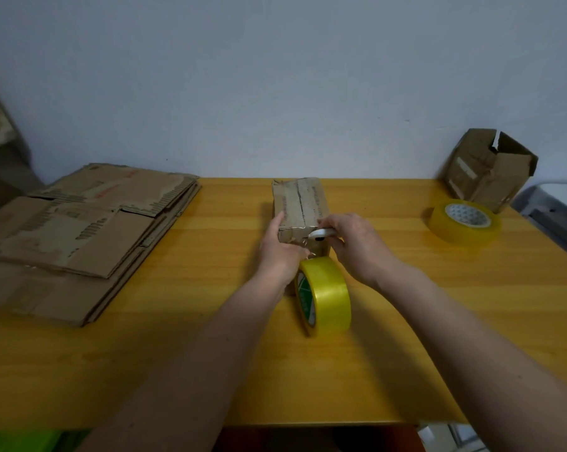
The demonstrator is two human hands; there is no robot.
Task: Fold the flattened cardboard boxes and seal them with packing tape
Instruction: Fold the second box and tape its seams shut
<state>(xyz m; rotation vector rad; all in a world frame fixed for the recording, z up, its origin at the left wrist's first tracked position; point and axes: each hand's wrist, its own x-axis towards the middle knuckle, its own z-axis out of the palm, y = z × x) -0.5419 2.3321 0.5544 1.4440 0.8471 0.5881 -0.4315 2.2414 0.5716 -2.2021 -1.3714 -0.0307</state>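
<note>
you steadied a small folded box at the middle of the yellow table, your left hand laid against its near left corner with the fingers fairly straight, apparently to keep the box from sliding while the seal was finished. your right hand curled round a small white cutter, held at the box's near top edge, where a strip of clear tape appeared to run down from the seam; the placement suggests you meant to sever the strip there. the tape roll stood on its edge just in front of the box and beside your left wrist, probably left hanging on the same strip, though the link was too faint to confirm. a second roll lay flat near the far right corner, next to an open box tipped on its side. the stack of flat cardboard waited on the table's left, well apart from the work, so more folding looked to remain.
</note>
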